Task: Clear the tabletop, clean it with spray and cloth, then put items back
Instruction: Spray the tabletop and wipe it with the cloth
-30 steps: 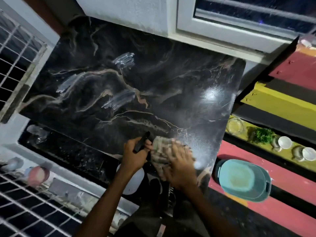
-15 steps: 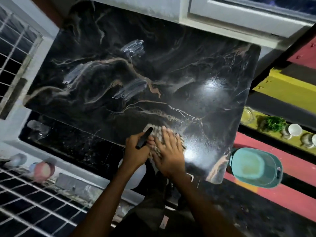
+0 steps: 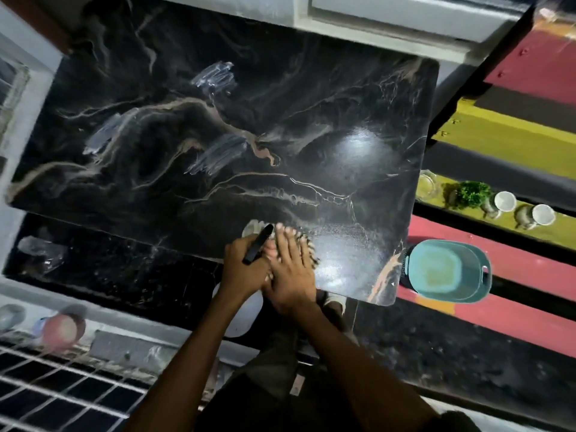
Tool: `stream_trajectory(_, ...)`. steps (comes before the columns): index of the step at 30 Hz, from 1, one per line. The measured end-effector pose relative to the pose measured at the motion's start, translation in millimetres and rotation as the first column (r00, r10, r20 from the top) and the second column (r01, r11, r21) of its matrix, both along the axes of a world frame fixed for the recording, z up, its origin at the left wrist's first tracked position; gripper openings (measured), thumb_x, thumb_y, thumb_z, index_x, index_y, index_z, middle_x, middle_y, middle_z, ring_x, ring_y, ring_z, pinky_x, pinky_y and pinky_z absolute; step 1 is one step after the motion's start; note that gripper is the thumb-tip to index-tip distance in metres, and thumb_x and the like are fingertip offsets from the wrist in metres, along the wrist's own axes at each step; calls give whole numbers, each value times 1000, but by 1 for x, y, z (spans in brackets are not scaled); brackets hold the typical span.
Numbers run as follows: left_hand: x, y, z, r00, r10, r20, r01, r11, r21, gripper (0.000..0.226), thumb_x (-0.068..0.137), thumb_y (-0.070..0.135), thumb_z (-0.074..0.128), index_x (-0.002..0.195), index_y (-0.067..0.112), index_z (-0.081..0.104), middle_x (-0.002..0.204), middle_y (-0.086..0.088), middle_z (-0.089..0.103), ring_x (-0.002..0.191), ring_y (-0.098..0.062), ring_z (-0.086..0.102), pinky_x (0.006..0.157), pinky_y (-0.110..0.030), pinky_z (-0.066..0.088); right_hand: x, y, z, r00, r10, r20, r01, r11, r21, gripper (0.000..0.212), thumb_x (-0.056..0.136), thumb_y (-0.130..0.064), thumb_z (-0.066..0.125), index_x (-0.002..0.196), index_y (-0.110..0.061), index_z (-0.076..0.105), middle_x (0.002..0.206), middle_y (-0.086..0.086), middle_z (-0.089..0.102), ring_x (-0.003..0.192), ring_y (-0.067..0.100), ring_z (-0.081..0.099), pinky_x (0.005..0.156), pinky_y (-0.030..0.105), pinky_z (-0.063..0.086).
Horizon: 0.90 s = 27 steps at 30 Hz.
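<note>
The black marble tabletop point(image 3: 311, 120) carries pale wet smears and a fine mist of droplets near its front right corner. My right hand point(image 3: 291, 272) presses flat, fingers straight, on a patterned cloth point(image 3: 253, 227) at the table's near edge. Most of the cloth is hidden under the hand. Right beside it, my left hand point(image 3: 244, 271) grips a spray bottle point(image 3: 258, 244). Its black nozzle points away over the table, and its white body hangs below the edge.
A teal lidded container point(image 3: 445, 271) sits on the striped floor just right of the table's corner. Farther right, on a yellow stripe, stand a glass point(image 3: 428, 185), a small green plant point(image 3: 472, 193) and two white cups point(image 3: 505, 201). A wire grille point(image 3: 46, 394) lies lower left.
My right hand has pushed the cloth from the table's edge a little farther onto the top. My left hand with the bottle has stayed alongside it.
</note>
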<state>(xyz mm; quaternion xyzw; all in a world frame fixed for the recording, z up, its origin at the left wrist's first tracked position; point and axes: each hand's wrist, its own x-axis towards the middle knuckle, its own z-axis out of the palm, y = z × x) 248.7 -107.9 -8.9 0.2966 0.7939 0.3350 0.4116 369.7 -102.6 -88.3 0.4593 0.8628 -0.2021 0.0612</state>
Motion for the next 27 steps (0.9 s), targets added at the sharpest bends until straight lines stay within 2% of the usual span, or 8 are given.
stream_trajectory(3,2,6,2,999,-28,16,28,1000,-3,32,85,-8,63,73,21,70,71,4,72,69,-14,72,59,-32,60,75,-2,-5,1000,-3,30,4,1000,-10,75,97,-57,40,162,-39,7,172,2,-8,159,26,-1,126,52,2)
stream_trajectory(5,4,10,0,997,-19,80,22,999,-29,38,85,-11,61,72,23,71,71,2,72,67,-27,72,49,-38,59,145,3,1,982,-160,105,157,987,31,73,97,-60,36,161,-43,6,172,4,-2,159,27,2,127,51,2)
stream_trajectory(7,7,15,-1,994,-40,103,42,999,-17,37,85,-10,61,73,24,71,68,3,72,64,-23,71,45,-32,57,189,22,13,911,-375,171,377,926,22,69,98,-59,28,161,-43,4,172,6,0,158,28,5,127,53,7)
stream_trajectory(12,11,27,-2,984,-132,121,136,990,-25,41,82,-9,57,71,27,70,70,6,74,60,-6,68,46,-29,55,129,83,16,662,-727,182,733,679,44,73,99,-57,18,163,-29,-1,169,21,-4,157,35,0,127,52,5)
stream_trajectory(14,13,31,-3,982,-148,120,153,988,-31,41,81,-9,56,71,28,70,70,10,75,57,-1,66,44,-25,52,102,79,12,685,-708,174,710,702,57,72,101,-57,20,163,-27,-1,169,23,-5,157,36,-3,127,52,4)
stream_trajectory(17,17,40,-6,982,-167,85,170,985,-30,42,80,-11,58,65,27,69,63,9,72,60,4,67,51,-24,53,88,31,4,890,-447,90,442,894,74,70,102,-55,28,163,-32,4,171,16,-3,158,31,-4,127,52,7)
stream_trajectory(19,22,47,-6,980,-186,73,189,981,-38,45,80,-11,60,64,30,68,62,12,72,62,6,67,51,-19,52,100,7,0,943,-326,68,322,945,65,69,102,-57,29,163,-37,5,172,8,-2,159,26,-3,127,52,9)
stream_trajectory(27,29,85,-1,979,-175,107,177,984,-5,33,80,-7,56,72,22,70,65,9,73,61,-10,68,42,-30,56,142,109,1,855,-504,123,491,863,117,67,102,-64,20,161,-42,-1,172,5,-3,159,24,-4,127,54,3)
